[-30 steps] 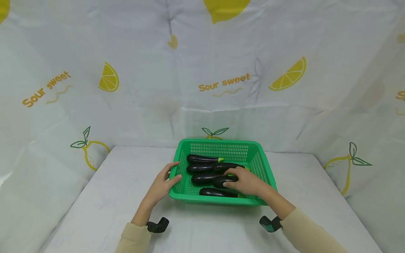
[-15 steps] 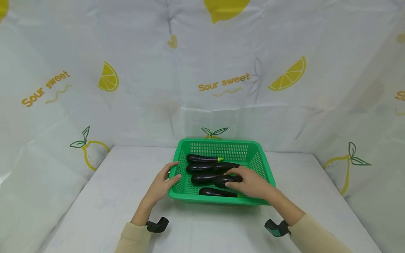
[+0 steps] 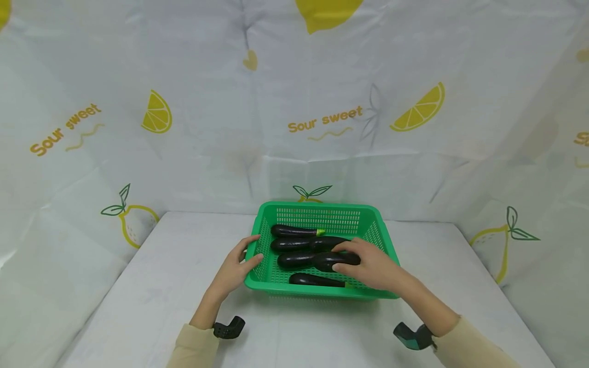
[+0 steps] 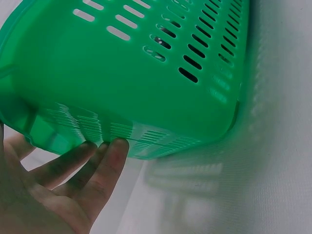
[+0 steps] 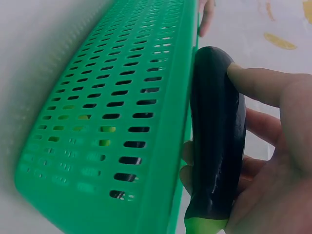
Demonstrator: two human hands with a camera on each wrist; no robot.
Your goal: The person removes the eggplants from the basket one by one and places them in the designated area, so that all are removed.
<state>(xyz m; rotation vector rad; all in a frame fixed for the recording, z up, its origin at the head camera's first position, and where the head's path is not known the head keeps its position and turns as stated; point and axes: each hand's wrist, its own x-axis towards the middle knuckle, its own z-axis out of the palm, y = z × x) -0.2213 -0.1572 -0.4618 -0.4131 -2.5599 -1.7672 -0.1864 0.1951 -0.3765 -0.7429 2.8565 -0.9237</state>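
In the head view a green plastic basket [image 3: 322,291] stands on the white table, with several dark purple eggplants lying in it. My right hand [image 3: 375,263] grips one eggplant [image 5: 217,131], thumb on one side and fingers round the other. This eggplant shows above the basket's rim in the right wrist view, its green cap toward the wrist. At the basket's left end, my left hand [image 3: 233,271] holds the rim. Fingertips [image 4: 117,148] of that hand touch the outer wall in the left wrist view.
Another eggplant [image 3: 317,280] lies along the basket's near wall, and one more [image 3: 294,231] along its far wall. Behind the table hangs a white sheet [image 3: 221,168] printed with lemons. A black wrist device [image 3: 230,327] sits on each wrist.
My right hand has moved a little to the right and toward me, carrying the eggplant up from the others. The left hand and basket have stayed nearly still.
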